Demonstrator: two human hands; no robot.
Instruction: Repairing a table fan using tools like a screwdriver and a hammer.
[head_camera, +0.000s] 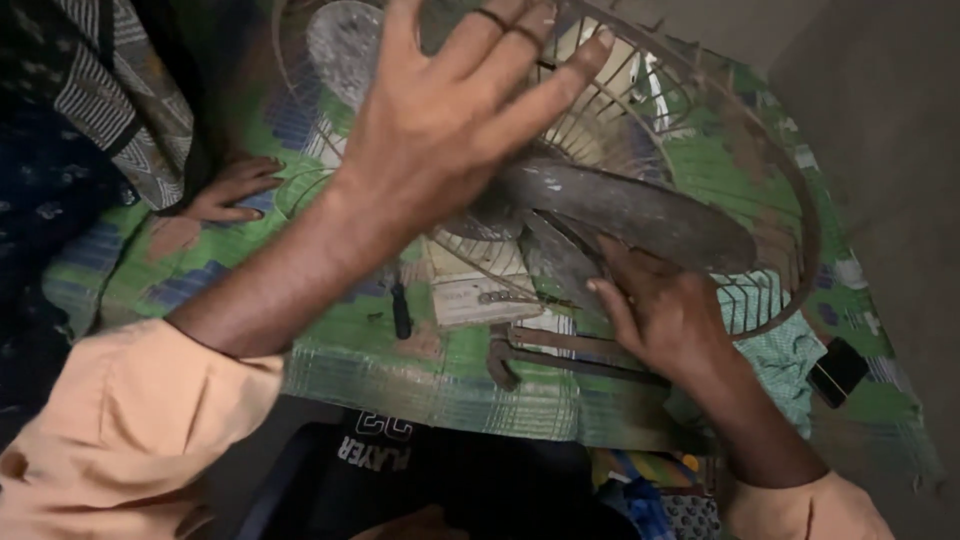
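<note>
While the head camera looks down over both forearms, a dusty table fan (560, 200) lies on its back on a green patterned cloth (350, 350), its round wire guard (790, 200) facing up; the left hand (455, 110) spreads wide and flat over the guard's upper left part, fingers splayed and pointing toward the far right, palm seeming to press on the wires above the hub, gripping nothing; the right hand (665, 315) sits lower and to the right, fingers loosely curled with the fingertips (600, 290) touching the near edge of a grey fan blade (640, 215), not closed around it; that blade's long axis runs from the hub under the left palm outward to the right, so it lies just ahead of and above the right hand, which is the nearer of the two to its free end; a rusty pair of pliers (560, 355) lies on the cloth just beside the right hand, to its left; a small dark screwdriver (401, 305) lies below the left wrist; another person's hand (235, 190) rests on the cloth at the far left; a dark phone-like slab (838, 370) lies at the right.
</note>
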